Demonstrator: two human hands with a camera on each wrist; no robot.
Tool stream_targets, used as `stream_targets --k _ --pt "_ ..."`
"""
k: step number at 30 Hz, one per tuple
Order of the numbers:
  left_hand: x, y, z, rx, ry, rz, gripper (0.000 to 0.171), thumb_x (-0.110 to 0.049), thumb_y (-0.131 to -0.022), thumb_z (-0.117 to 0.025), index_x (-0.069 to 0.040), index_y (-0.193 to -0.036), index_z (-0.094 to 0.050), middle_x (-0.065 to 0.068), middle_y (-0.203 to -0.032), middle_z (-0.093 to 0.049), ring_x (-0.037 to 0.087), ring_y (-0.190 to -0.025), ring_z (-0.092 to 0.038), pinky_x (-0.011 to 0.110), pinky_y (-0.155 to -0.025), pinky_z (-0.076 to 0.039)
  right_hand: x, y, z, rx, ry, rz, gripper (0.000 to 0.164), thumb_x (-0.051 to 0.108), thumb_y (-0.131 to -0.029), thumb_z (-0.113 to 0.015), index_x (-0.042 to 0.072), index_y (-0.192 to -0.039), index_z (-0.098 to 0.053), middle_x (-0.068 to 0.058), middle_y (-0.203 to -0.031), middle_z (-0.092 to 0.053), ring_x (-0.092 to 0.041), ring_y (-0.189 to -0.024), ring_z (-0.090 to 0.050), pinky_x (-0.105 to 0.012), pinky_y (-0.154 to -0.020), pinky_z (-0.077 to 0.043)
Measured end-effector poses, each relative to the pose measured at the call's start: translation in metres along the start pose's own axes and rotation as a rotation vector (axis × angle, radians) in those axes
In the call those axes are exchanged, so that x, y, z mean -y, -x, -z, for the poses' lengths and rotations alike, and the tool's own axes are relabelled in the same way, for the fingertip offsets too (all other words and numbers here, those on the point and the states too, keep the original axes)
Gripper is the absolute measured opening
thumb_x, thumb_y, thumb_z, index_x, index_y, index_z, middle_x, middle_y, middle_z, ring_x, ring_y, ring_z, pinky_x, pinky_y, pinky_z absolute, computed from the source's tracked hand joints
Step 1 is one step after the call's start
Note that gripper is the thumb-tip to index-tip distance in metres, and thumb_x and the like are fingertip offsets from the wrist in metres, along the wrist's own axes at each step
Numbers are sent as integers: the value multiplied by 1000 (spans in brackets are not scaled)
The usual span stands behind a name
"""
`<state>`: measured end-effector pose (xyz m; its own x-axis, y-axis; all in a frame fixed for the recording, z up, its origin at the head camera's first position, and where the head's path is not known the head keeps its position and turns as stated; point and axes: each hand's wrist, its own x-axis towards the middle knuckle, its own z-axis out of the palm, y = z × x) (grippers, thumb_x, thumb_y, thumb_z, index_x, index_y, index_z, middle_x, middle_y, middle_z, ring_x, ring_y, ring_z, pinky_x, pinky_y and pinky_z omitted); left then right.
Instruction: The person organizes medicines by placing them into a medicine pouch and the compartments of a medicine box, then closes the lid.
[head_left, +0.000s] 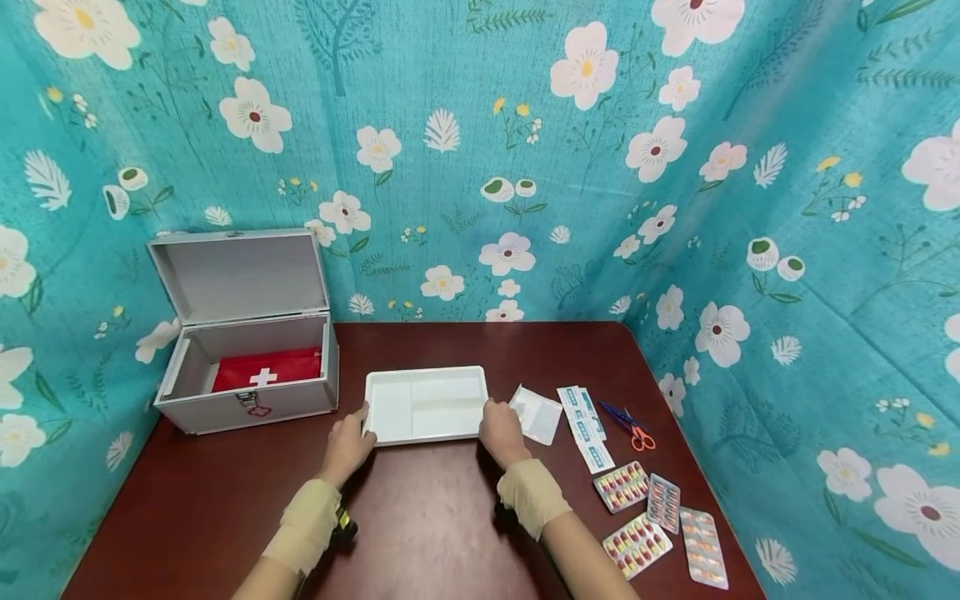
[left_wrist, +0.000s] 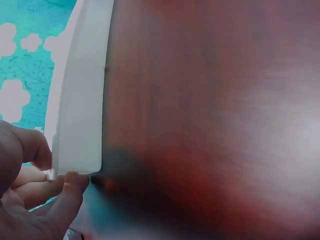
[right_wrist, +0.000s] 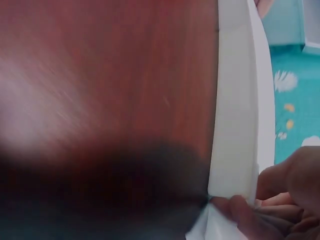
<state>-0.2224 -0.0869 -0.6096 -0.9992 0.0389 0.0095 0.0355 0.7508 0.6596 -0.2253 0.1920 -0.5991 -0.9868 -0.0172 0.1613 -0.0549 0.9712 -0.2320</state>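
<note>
A white divided plastic tray (head_left: 450,392) sits at the middle of the table, held at both ends. My left hand (head_left: 350,443) grips its left end; in the left wrist view the fingers (left_wrist: 75,192) curl at the corner of the tray's side wall (left_wrist: 82,100). At the opposite end my right hand (head_left: 502,429) grips the tray, and the right wrist view shows those fingers (right_wrist: 245,212) bent around the corner of the wall (right_wrist: 235,110). The tray's compartments hold nothing visible. Beige wraps cover both wrists.
An open silver case (head_left: 247,408) with a red white-crossed pouch (head_left: 285,367) stands at the left. Right of the tray lie a clear packet (head_left: 537,415), bandage strips (head_left: 585,421), orange-handled scissors (head_left: 641,437), blue tweezers (head_left: 615,410) and several blister packs (head_left: 637,546). A floral curtain (head_left: 450,167) hangs behind.
</note>
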Motion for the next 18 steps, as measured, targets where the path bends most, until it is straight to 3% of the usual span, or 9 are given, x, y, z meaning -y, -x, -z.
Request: stream_targets --k 2,7,13,16,18 --pt "4 12 3 -1 -11 -11 65 -1 -78 -60 8 -141 -48 31 -132 -58 47 -108 -64 57 -83 -49 5 13 1 -12 7 10 33 0 -84 -68 -14 -113 -66 -26 -81 -71 -38 -68 -70 -43 -58 -57" --pt "8 44 7 0 -21 -20 64 0 -79 -60 9 -141 -48 30 -129 -60 45 -107 -65 56 -83 -50 10 46 4 -108 -5 48 34 -3 -77 -70 -13 -109 -68 -24 -72 -69 -35 -58 -68 -40 -48 -52" --pt "9 81 10 -17 -40 -44 62 3 -78 -63 11 -138 -50 34 -120 -64 43 -92 -68 54 -76 -51 13 79 7 -152 -52 60 12 -6 -74 -70 -2 -84 -65 -17 -65 -66 -34 -54 -65 -40 -43 -46" --pt "9 91 11 -27 -62 -45 61 4 -76 -64 11 -136 -52 33 -114 -67 37 -83 -69 52 -71 -52 12 90 9 -146 -47 75 14 -4 -73 -70 3 -77 -59 -15 -62 -64 -34 -55 -64 -42 -47 -47" --pt "9 94 10 -13 -59 -36 61 4 -76 -64 10 -136 -53 29 -100 -71 29 -71 -64 45 -65 -50 10 98 9 -131 -44 78 16 -2 -74 -72 5 -77 -58 -14 -61 -64 -34 -55 -64 -43 -50 -48"
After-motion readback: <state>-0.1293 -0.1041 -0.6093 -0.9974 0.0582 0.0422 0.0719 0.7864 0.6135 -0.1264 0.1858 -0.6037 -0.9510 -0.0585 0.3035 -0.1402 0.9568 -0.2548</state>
